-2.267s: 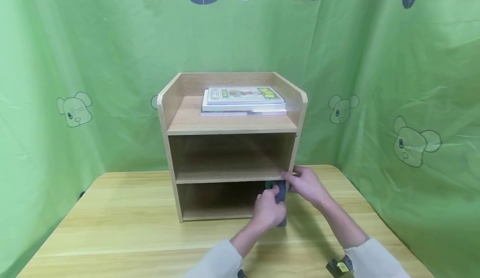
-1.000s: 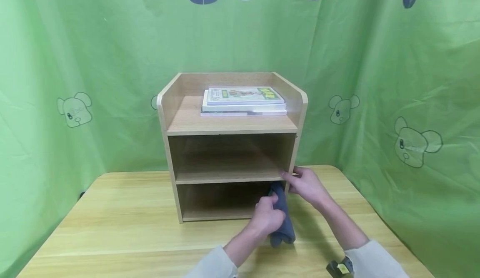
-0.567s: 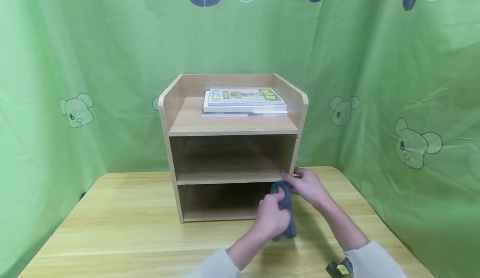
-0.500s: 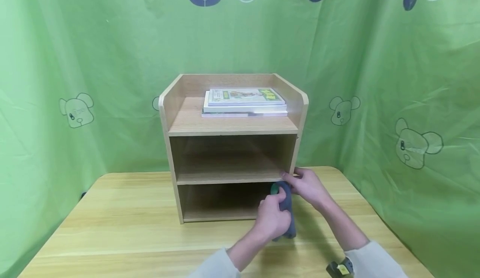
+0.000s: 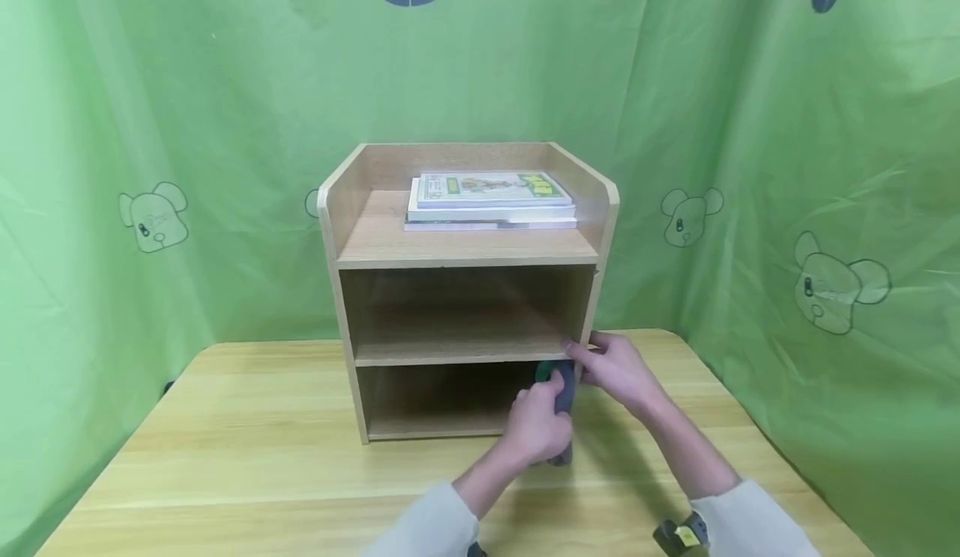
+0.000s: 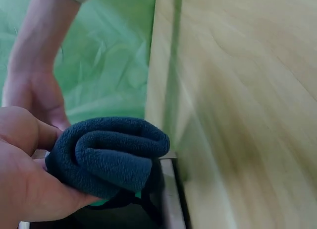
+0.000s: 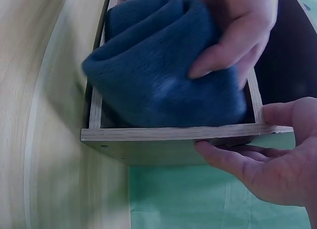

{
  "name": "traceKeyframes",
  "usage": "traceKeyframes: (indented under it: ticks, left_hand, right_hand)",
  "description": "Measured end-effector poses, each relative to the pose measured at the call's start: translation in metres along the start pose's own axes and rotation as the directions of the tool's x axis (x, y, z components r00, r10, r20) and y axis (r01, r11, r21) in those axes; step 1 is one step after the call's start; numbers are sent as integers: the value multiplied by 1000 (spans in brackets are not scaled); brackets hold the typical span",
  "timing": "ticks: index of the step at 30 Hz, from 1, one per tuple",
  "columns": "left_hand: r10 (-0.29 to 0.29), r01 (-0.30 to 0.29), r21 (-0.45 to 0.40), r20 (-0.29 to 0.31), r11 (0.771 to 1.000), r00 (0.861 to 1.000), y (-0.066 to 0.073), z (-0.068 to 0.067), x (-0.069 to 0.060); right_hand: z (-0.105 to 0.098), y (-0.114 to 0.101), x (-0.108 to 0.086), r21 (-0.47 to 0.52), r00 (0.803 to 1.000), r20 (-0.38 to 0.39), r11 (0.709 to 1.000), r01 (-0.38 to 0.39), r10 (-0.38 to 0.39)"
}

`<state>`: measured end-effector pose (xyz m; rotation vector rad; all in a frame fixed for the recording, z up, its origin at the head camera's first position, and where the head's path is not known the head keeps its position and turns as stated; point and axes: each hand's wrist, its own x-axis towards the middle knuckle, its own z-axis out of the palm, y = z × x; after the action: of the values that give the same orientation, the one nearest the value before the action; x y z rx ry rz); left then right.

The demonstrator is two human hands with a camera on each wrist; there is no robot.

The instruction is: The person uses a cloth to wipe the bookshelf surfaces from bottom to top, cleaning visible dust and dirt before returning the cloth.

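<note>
A folded dark blue towel (image 5: 566, 390) stands at the right end of the bottom compartment, its lower end sticking out past the front edge. My left hand (image 5: 536, 424) grips it, thumb pressed on its face in the right wrist view. In the left wrist view the towel's rolled folds (image 6: 114, 149) show end-on. A green patch beside the thumb is too small to make out. With thumb at the middle shelf's front edge and fingers behind the side panel, my right hand (image 5: 617, 369) holds the wooden shelf unit (image 5: 465, 357) by its right side.
Several books (image 5: 491, 203) lie stacked on the unit's top shelf. The unit stands on a light wooden table (image 5: 247, 457). Green patterned curtains (image 5: 247, 82) hang behind it and at both sides.
The towel came forward out of the bottom compartment, then moved back in along the right panel with my left hand. My right hand kept its place on the unit.
</note>
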<state>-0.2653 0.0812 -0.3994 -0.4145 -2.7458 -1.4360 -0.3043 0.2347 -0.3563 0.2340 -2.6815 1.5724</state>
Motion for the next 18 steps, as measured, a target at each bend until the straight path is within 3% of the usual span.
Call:
traceKeyframes:
  ticks: [4,10,15,18]
  left_hand:
    - [-60,60,-11,51,998,997,-8,7,3]
    - [-84,83,23,81,996,993,-15,11,3]
    - [-101,92,60,160,994,982,-15,1,2]
    - [-74,43,134,235,990,969,-17,-11,0]
  right_hand:
    - [-1,-1,-1,-3,1000,3,1000,-4,4]
    - [0,-1,-1,-36,1000,-9,999,1,-2]
    - [-1,-2,-2,-81,1000,-24,997,-12,10]
    - [0,-3,-2,-71,1000,-22,997,-7,5]
